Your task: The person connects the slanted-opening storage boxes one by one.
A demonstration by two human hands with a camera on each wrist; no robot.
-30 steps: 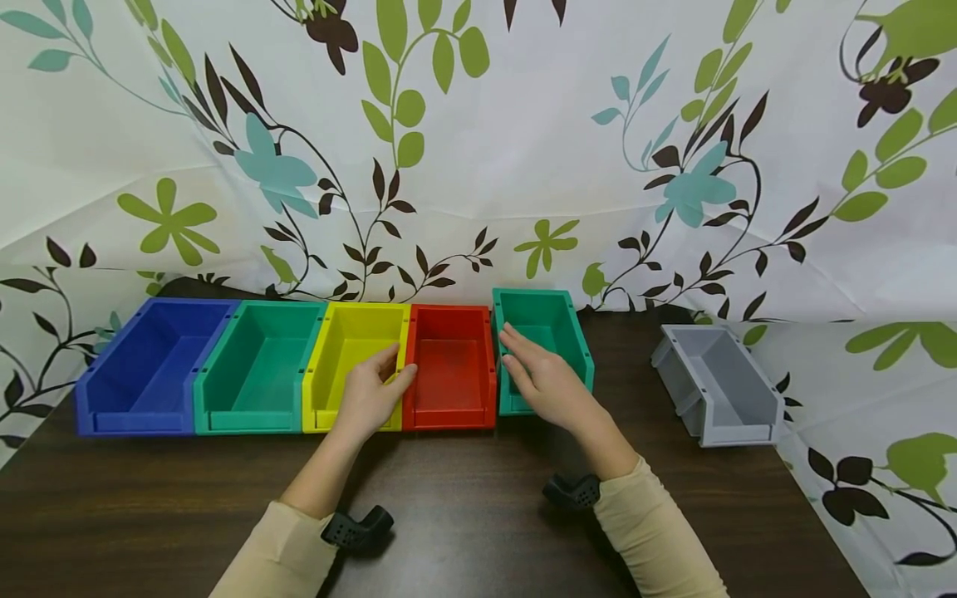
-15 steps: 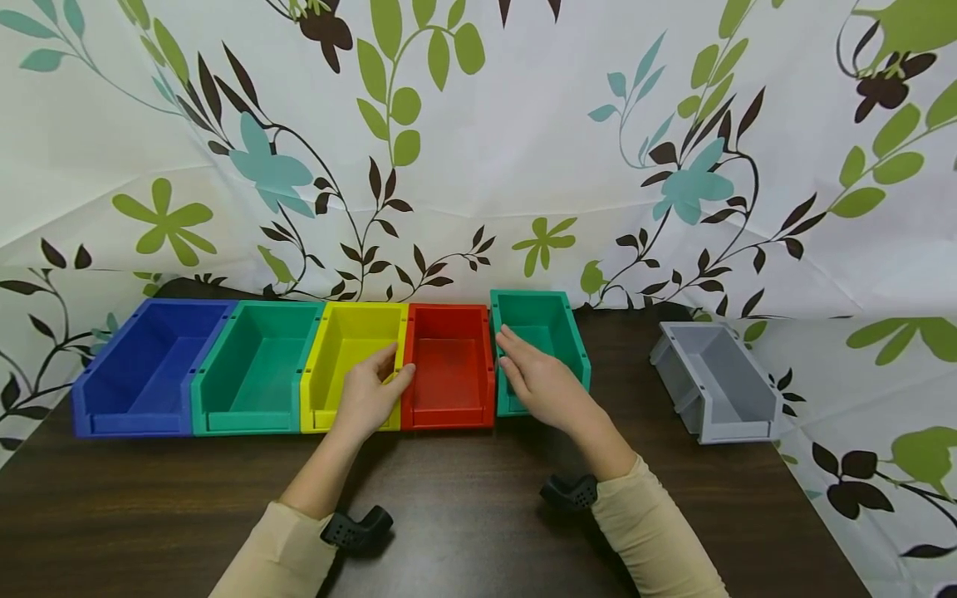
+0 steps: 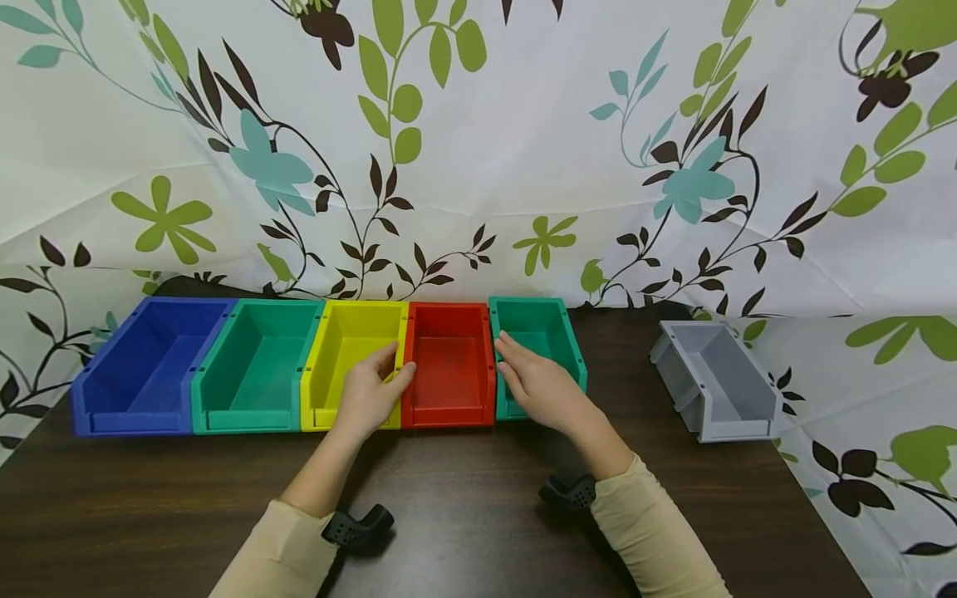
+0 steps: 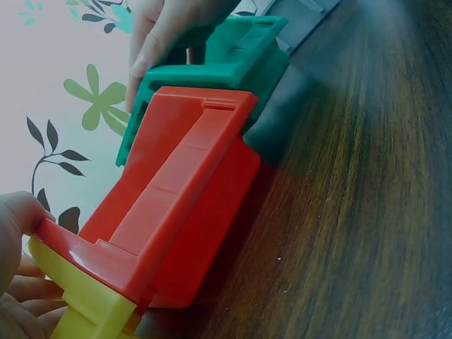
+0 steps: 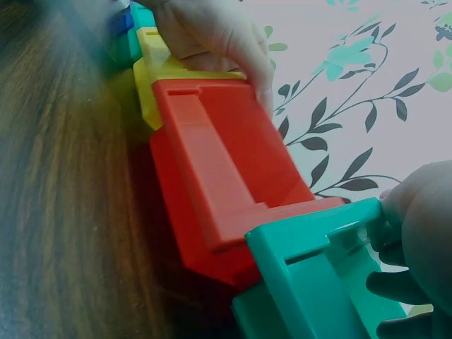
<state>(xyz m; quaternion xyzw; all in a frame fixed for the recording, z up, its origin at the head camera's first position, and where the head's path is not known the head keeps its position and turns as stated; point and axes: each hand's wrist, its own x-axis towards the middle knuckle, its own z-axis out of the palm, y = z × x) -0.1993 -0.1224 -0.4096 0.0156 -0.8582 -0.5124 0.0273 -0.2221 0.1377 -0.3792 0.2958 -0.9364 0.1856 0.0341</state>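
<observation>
My left hand (image 3: 370, 392) grips where the yellow bin (image 3: 312, 399) and the red bin (image 3: 449, 415) adjoin. Its thumb lies on the red side and its fingers reach inside the yellow bin. To the right, my right hand (image 3: 544, 389) pinches the left wall of a green bin (image 3: 576, 353), with fingers inside it, as the right wrist view shows. This green bin (image 5: 282, 261) stands right beside the red bin (image 5: 205, 183). Part of its interior is hidden by the hand.
Another green bin (image 3: 247, 422) and a blue bin (image 3: 134, 423) continue the row at the left. A grey bin (image 3: 736, 433) stands apart, angled, near the right edge of the dark wooden table (image 3: 449, 515). Patterned cloth (image 3: 478, 191) hangs behind.
The right green bin has come slightly toward me and a little left, now more nearly level with the red bin, the right hand moving with it. The left hand has stayed put.
</observation>
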